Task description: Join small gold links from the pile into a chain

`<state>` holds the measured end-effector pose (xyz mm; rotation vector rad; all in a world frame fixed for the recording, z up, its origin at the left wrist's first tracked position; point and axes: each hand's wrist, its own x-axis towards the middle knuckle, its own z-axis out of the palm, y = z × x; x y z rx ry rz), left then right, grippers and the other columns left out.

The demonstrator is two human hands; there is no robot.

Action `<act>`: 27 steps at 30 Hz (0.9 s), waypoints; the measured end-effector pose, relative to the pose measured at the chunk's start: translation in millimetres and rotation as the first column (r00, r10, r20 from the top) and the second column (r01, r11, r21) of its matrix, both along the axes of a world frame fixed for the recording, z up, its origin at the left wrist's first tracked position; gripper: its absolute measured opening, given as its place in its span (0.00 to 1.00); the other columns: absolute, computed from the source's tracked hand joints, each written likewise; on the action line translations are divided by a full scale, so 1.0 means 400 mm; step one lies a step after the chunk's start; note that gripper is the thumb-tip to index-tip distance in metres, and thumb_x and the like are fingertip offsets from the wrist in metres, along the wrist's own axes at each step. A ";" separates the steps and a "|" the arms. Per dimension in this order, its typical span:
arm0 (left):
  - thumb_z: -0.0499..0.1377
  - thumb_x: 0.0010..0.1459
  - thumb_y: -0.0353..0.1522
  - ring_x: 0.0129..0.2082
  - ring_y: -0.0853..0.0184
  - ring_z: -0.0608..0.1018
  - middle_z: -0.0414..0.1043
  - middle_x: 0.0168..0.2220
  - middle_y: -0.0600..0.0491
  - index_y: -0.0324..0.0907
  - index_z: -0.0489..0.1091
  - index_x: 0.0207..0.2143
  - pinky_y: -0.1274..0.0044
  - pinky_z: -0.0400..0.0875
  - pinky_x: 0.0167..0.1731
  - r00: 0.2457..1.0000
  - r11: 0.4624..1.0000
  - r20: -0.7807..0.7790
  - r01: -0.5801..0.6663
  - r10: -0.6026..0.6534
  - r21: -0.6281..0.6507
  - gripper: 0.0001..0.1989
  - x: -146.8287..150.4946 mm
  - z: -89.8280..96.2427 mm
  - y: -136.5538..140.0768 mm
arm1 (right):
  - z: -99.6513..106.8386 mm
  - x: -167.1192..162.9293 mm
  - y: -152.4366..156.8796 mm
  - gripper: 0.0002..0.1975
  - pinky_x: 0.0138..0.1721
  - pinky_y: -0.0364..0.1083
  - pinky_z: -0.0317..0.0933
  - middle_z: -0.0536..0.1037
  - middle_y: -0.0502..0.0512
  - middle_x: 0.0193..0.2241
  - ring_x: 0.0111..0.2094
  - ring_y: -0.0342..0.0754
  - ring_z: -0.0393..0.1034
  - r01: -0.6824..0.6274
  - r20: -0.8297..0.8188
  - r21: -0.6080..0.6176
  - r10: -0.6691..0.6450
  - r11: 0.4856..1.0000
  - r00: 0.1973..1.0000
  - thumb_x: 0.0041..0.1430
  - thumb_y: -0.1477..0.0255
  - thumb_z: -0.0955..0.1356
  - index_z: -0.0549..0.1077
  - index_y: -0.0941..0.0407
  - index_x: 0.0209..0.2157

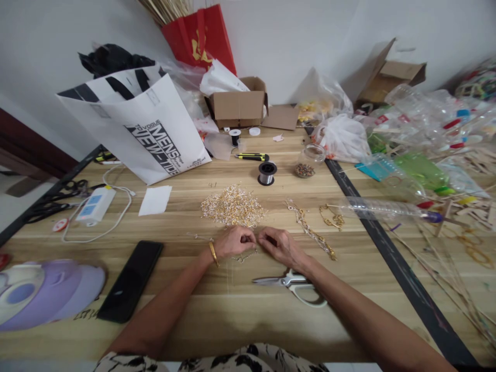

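My left hand (235, 241), with a gold bangle (214, 253) at the wrist, has its fingers curled into a pinch. Facing it, my right hand (279, 244) is pinched as well, fingertips close to the left ones. What either pinch holds is too small to make out. A short beaded chain (245, 256) lies just below the left fingers. Right above both hands spreads a pile of small gold and silver pieces (232, 205). Scissors (296, 283) with white handles lie under the right forearm's edge. Gold and silver chains (310, 230) lie to the right.
Behind the pile stand a wire spool (267, 173), a jar (308, 161) and a yellow-black utility knife (251, 156). A black phone (130, 281) and a power strip (95, 205) lie left. Plastic bottles (422, 173) crowd the right; a white bag (135, 124) stands back left.
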<state>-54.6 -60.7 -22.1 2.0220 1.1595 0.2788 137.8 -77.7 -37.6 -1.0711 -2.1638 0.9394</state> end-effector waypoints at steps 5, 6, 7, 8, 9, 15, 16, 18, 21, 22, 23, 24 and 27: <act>0.60 0.50 0.33 0.20 0.75 0.66 0.69 0.21 0.56 0.38 0.75 0.28 0.83 0.58 0.22 1.000 1.000 0.007 0.001 -0.001 -0.011 0.07 -0.002 -0.007 0.001 | 0.000 -0.001 0.000 0.07 0.27 0.39 0.53 0.72 0.51 0.24 0.24 0.42 0.62 -0.005 -0.005 0.007 0.005 1.000 1.000 0.59 0.73 0.62 0.70 0.58 0.30; 0.60 0.50 0.33 0.20 0.75 0.66 0.69 0.20 0.56 0.38 0.75 0.28 0.83 0.58 0.22 1.000 1.000 0.010 -0.001 0.002 -0.014 0.07 -0.002 -0.008 0.001 | 0.000 -0.001 0.000 0.07 0.27 0.39 0.53 0.72 0.50 0.24 0.24 0.42 0.62 -0.003 -0.005 0.008 0.004 1.000 1.000 0.59 0.73 0.62 0.70 0.58 0.30; 0.60 0.50 0.33 0.20 0.75 0.66 0.68 0.20 0.57 0.38 0.75 0.28 0.83 0.58 0.22 1.000 1.000 0.013 -0.005 0.005 -0.015 0.07 -0.002 -0.009 0.001 | 0.001 0.000 0.000 0.07 0.27 0.39 0.52 0.72 0.50 0.24 0.24 0.42 0.62 -0.004 -0.005 0.008 0.004 1.000 1.000 0.59 0.74 0.62 0.70 0.58 0.30; 0.60 0.49 0.33 0.20 0.75 0.66 0.68 0.20 0.57 0.38 0.75 0.28 0.83 0.58 0.22 1.000 1.000 0.016 -0.009 0.009 -0.014 0.07 -0.002 -0.010 0.001 | 0.001 0.000 -0.001 0.07 0.26 0.39 0.52 0.71 0.50 0.24 0.23 0.41 0.62 -0.005 -0.005 0.008 0.005 1.000 1.000 0.59 0.74 0.62 0.70 0.58 0.29; 0.60 0.49 0.33 0.20 0.75 0.66 0.68 0.20 0.57 0.38 0.75 0.28 0.83 0.58 0.22 1.000 1.000 0.018 -0.012 0.012 -0.013 0.07 -0.002 -0.011 0.000 | 0.002 0.000 -0.001 0.07 0.26 0.39 0.52 0.71 0.50 0.23 0.23 0.41 0.61 -0.007 -0.005 0.007 0.007 1.000 1.000 0.59 0.74 0.62 0.70 0.58 0.29; 0.59 0.50 0.32 0.21 0.74 0.66 0.70 0.21 0.56 0.38 0.75 0.28 0.83 0.59 0.23 1.000 1.000 0.014 -0.010 0.011 -0.022 0.07 -0.001 -0.007 0.000 | 0.003 0.001 -0.002 0.08 0.27 0.40 0.53 0.72 0.51 0.25 0.24 0.42 0.63 -0.011 -0.009 0.005 0.011 1.000 1.000 0.59 0.73 0.61 0.70 0.58 0.30; 0.59 0.50 0.32 0.21 0.74 0.66 0.70 0.21 0.56 0.38 0.75 0.28 0.83 0.59 0.23 1.000 1.000 0.010 -0.012 0.012 -0.023 0.07 -0.001 -0.005 0.000 | 0.003 0.000 -0.002 0.08 0.27 0.40 0.53 0.72 0.51 0.25 0.25 0.42 0.63 -0.012 -0.011 0.005 0.012 1.000 1.000 0.59 0.73 0.62 0.70 0.58 0.30; 0.59 0.50 0.31 0.21 0.74 0.67 0.70 0.21 0.56 0.38 0.75 0.28 0.83 0.59 0.23 1.000 1.000 0.009 -0.014 0.015 -0.028 0.06 0.000 -0.001 0.000 | 0.002 0.000 -0.002 0.08 0.27 0.40 0.53 0.72 0.51 0.25 0.25 0.42 0.63 -0.010 -0.013 0.005 0.010 1.000 1.000 0.59 0.74 0.62 0.71 0.58 0.30; 0.59 0.50 0.31 0.22 0.74 0.67 0.70 0.22 0.56 0.38 0.75 0.28 0.83 0.59 0.23 1.000 1.000 0.013 -0.005 0.006 -0.027 0.06 0.000 0.000 0.000 | 0.002 0.000 -0.001 0.07 0.27 0.40 0.53 0.72 0.51 0.25 0.24 0.42 0.63 -0.010 -0.012 0.006 0.010 1.000 1.000 0.59 0.75 0.62 0.70 0.58 0.30; 0.59 0.50 0.31 0.22 0.74 0.67 0.70 0.22 0.56 0.38 0.75 0.28 0.83 0.59 0.24 1.000 1.000 0.013 -0.003 0.004 -0.024 0.06 0.000 0.000 0.000 | 0.001 0.001 -0.001 0.07 0.27 0.40 0.53 0.72 0.51 0.25 0.24 0.42 0.63 -0.011 -0.012 0.006 0.011 1.000 1.000 0.59 0.75 0.62 0.70 0.58 0.30; 0.59 0.50 0.32 0.22 0.74 0.67 0.70 0.22 0.55 0.38 0.75 0.28 0.83 0.59 0.24 1.000 1.000 0.015 -0.002 0.002 -0.021 0.06 0.000 -0.002 0.001 | 0.001 0.001 0.000 0.07 0.27 0.40 0.53 0.72 0.51 0.25 0.24 0.42 0.63 -0.012 -0.010 0.005 0.012 1.000 1.000 0.59 0.75 0.62 0.70 0.58 0.30; 0.59 0.50 0.32 0.22 0.74 0.67 0.70 0.22 0.55 0.38 0.75 0.28 0.83 0.59 0.23 1.000 1.000 0.018 -0.003 0.003 -0.022 0.07 0.000 -0.003 0.001 | 0.000 0.001 0.000 0.07 0.27 0.39 0.53 0.72 0.51 0.25 0.24 0.42 0.62 -0.013 -0.007 0.005 0.014 1.000 1.000 0.59 0.75 0.62 0.70 0.58 0.30; 0.59 0.50 0.32 0.21 0.74 0.67 0.70 0.21 0.55 0.37 0.75 0.28 0.83 0.59 0.23 1.000 0.999 0.029 -0.010 0.011 -0.035 0.07 -0.001 -0.004 0.000 | -0.001 0.000 -0.001 0.07 0.26 0.39 0.52 0.72 0.50 0.25 0.24 0.41 0.62 -0.011 0.008 0.007 0.011 1.000 1.000 0.59 0.75 0.62 0.70 0.58 0.30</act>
